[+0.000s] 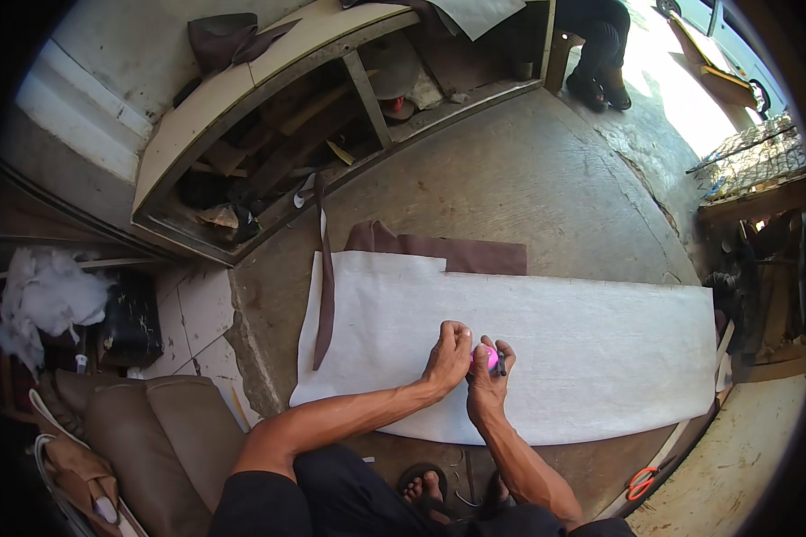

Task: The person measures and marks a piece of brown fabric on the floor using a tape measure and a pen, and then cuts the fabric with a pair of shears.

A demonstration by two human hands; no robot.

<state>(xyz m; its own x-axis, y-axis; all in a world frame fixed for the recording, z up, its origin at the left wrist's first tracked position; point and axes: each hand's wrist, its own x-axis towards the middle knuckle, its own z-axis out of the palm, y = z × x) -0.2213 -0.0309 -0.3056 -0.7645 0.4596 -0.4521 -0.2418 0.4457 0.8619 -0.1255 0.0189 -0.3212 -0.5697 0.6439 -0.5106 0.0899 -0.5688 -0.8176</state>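
Note:
Over the white sheet of material [600, 349] my two hands are held close together. In my right hand [487, 389] is a small round pink object [492, 359] with a dark piece at its side; its kind is not clear. My left hand [448, 358] is beside it, fingers curled in a pinch, and whatever they may hold is hidden. A brown piece of leather-like material [475, 255] shows beyond the sheet's far edge. Across the sheet's left end lies a narrow brown strip [325, 304].
Orange-handled scissors [641, 483] lie at lower right. Brown padded cushions [143, 438] and white stuffing [49, 295] are at left. A low cabinet [367, 98] with cluttered shelves stands at the back. Another person's legs [600, 49] show at upper right.

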